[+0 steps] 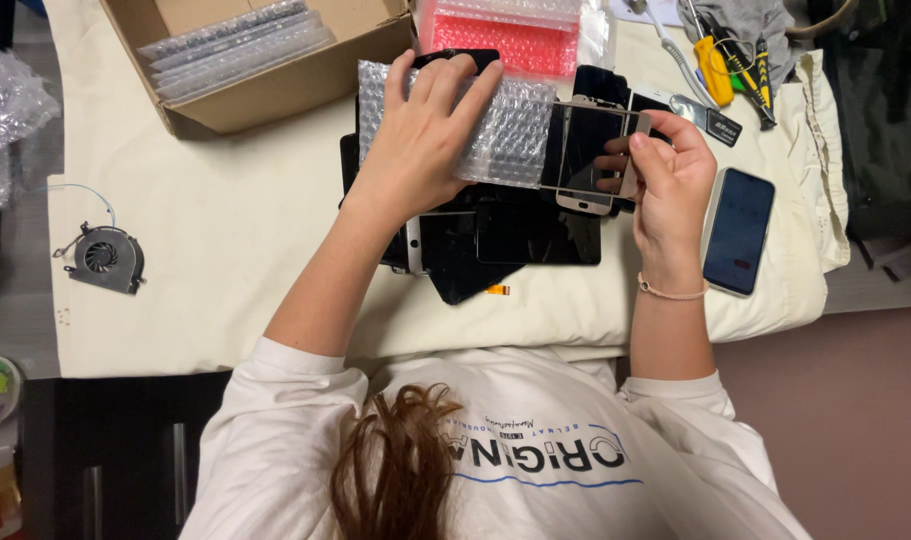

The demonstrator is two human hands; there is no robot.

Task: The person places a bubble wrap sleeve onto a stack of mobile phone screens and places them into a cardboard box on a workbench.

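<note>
While the scene is seen from above by the head camera, the left hand (pixel 421 130) is laid flat, with the fingers spread and slightly bent, on a clear bubble-wrap pouch (pixel 506 135), which is pressed down by it; nothing is gripped inside the hand. Just beside this hand, on its thumb side, a thin phone screen panel (pixel 588 155) with a pale frame is held half out of the pouch. This panel is pinched at its far edge by the right hand (pixel 666 175), between the thumb and the curled fingers, so the hand is closed narrowly on it. Under both hands a pile of dark screens (pixel 516 235) is spread on the cream cloth (pixel 226 230). Just beyond the outer side of the right hand a dark smartphone (pixel 739 230) is lying, not touched. Beyond the fingertips of the left hand a pink bubble-wrap packet (pixel 506 40) is seen, and further to its outer side an open cardboard box (pixel 266 60) with wrapped pieces inside. Well apart from the left forearm a small cooling fan (pixel 104 258) is placed. Near the top, past the right hand, yellow-handled tools (pixel 721 65) are lying.
</note>
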